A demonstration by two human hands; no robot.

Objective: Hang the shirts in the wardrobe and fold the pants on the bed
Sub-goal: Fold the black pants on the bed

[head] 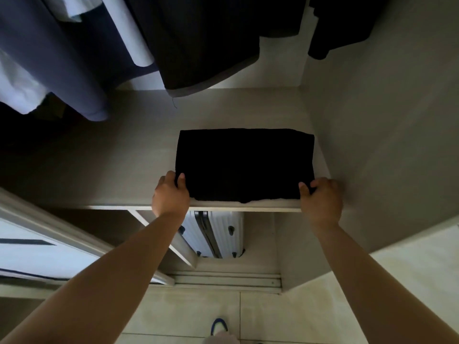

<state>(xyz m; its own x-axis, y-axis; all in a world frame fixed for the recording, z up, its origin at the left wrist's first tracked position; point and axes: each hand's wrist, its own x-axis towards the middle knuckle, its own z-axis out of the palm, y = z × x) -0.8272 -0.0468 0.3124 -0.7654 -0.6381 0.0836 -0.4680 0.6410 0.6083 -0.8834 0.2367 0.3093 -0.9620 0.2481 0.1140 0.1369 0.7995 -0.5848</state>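
At frame centre, folded black fabric pants (244, 165) lie on the pale wardrobe shelf (119, 155). The left hand (171, 192) and right hand (321, 197) pinch their near corners.

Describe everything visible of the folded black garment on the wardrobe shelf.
The folded black garment is a flat, roughly rectangular bundle of matte dark fabric, too dark to show seams or what kind of clothing it is. It lies flat on the pale shelf, toward the right end near the side wall, with its slightly uneven front edge near the shelf's lip. The left hand grips its near left corner, thumb on top, and the right hand grips its near right corner.
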